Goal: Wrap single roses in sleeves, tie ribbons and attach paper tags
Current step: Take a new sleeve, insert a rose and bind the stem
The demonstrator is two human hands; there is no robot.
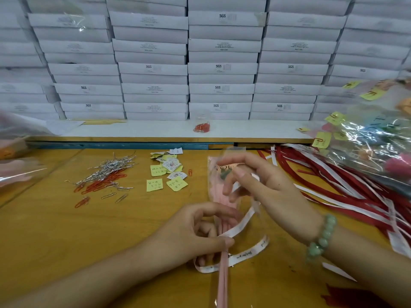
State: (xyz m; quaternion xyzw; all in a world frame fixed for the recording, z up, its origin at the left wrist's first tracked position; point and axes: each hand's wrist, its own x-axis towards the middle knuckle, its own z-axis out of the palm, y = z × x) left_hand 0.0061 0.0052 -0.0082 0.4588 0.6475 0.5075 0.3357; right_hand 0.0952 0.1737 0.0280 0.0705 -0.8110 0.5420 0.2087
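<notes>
Sleeved rose (219,197) lies lower centre on counter (55,230), stem toward the bottom edge. Left grip (195,232) pinches the sleeved rose at its gathered neck. Right grip (262,181) pinches white ribbon (242,221) over the bloom. Judged: light, film slippery, ribbon limp. Best held at the neck.

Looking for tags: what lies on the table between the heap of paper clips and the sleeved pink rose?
Head view: small yellow paper notes, white round-printed paper tags and one loose red paper clip.

Stacked white boxes (222,67) behind wooden table (55,223).
</notes>
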